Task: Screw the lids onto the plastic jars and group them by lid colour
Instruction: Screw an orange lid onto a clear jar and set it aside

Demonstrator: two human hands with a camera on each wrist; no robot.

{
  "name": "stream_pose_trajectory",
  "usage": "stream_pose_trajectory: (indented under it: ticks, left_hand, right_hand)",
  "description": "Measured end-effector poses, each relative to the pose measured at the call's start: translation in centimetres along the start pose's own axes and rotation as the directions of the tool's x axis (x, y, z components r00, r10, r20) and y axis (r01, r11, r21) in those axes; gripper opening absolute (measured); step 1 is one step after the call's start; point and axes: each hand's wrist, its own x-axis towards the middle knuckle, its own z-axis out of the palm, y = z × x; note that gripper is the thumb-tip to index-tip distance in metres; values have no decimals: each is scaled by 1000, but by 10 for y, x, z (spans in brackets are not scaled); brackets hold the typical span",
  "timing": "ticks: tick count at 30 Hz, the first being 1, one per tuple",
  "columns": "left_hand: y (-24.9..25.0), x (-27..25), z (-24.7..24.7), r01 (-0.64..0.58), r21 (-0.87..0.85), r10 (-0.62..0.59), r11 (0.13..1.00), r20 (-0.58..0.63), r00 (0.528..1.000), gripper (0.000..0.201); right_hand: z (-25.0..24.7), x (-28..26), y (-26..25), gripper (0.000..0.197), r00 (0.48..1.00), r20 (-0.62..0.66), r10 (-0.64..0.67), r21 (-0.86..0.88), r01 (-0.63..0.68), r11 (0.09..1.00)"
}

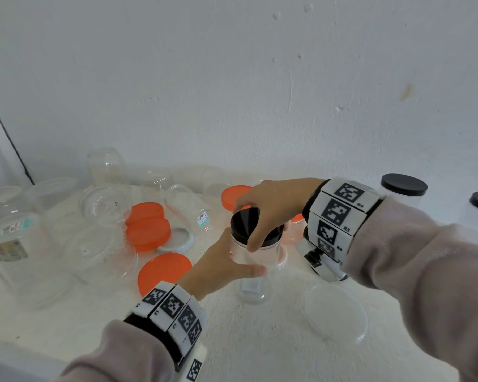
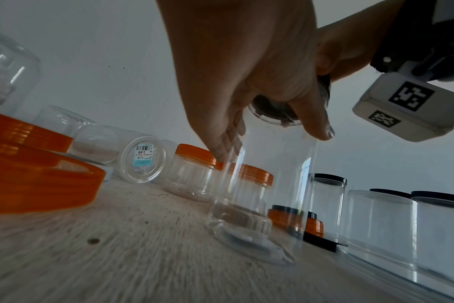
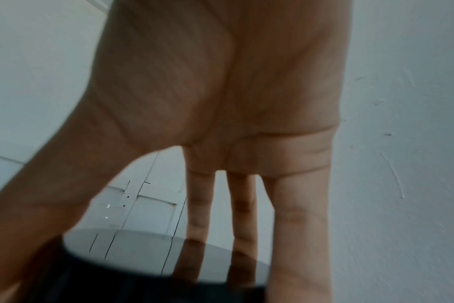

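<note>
1. The left hand [image 1: 221, 267] is wrapping curled fingers and thumb round the tall clear plastic jar [image 1: 255, 260], which is standing upright on the white worktop [image 1: 260, 348] about midway along it, well clear of the near edge.
2. The right hand [image 1: 271, 208] is gripping the round black screw lid [image 1: 243, 223] from above, fingertips spread round its rim.
3. The jar is probably light, thin-walled and slippery; holding its upper wall while turning the lid by the rim looks safest.

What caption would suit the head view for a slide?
Left hand steadies a clear jar while the right hand sets a black lid on it.
</note>
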Motion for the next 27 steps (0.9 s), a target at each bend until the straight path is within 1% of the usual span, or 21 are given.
stream_pose_trajectory:
  ticks: [3,6,7,8,10,12,14,17,21,23,25,26,27]
  left_hand:
    - [-1,0,1,-4,13,4,1000,-15,1000,99]
    - [-2,0,2,1,10,-1,1000,-37,999,97]
    - [-2,0,2,1,5,0,1000,-38,999,97]
    - [-2,0,2,1,5,-1,1000,-35,999,97]
    - [-1,0,2,-3,11,3,1000,-20,1000,98]
    - [-1,1,2,-14,-1,13,1000,-14,1000,99]
    - [-1,1,2,-19,-4,19,1000,-14,1000,99]
    - [-2,2,2,-21,2,21,1000,-15,1000,100]
    - [-5,1,1,-6,10,6,1000,-30,1000,97]
    - [-4,1,2,-7,11,8,1000,-35,999,97]
    - [-4,1,2,-10,9,10,1000,-33,999,97]
    - [-4,1,2,-10,6,10,1000,-30,999,97]
    - [-4,1,2,-11,1,11,1000,-26,1000,96]
  right_hand:
    - [5,1,0,67,997,-57,53,21,-52,998]
    - [13,3,-2,71,988,-121,100,-50,-107,993]
    - [14,4,-3,73,986,-123,110,-63,-118,991]
    - [13,3,-3,72,988,-104,117,-65,-124,990]
    - [8,2,-1,70,994,-5,106,-46,-106,993]
    - [1,2,0,80,993,88,76,-28,-73,997]
    - [-2,2,-1,85,993,100,55,-46,-51,998]
    - [-1,3,-2,79,997,43,60,-68,-57,996]
    - [8,5,-5,72,989,-69,134,-96,-141,985]
    - [11,4,-6,72,984,-92,155,-96,-164,982]
    - [10,2,-5,72,989,-40,144,-73,-147,986]
    - [8,0,-4,74,992,12,124,-51,-123,991]
    - [6,-1,-5,81,993,60,100,-36,-98,995]
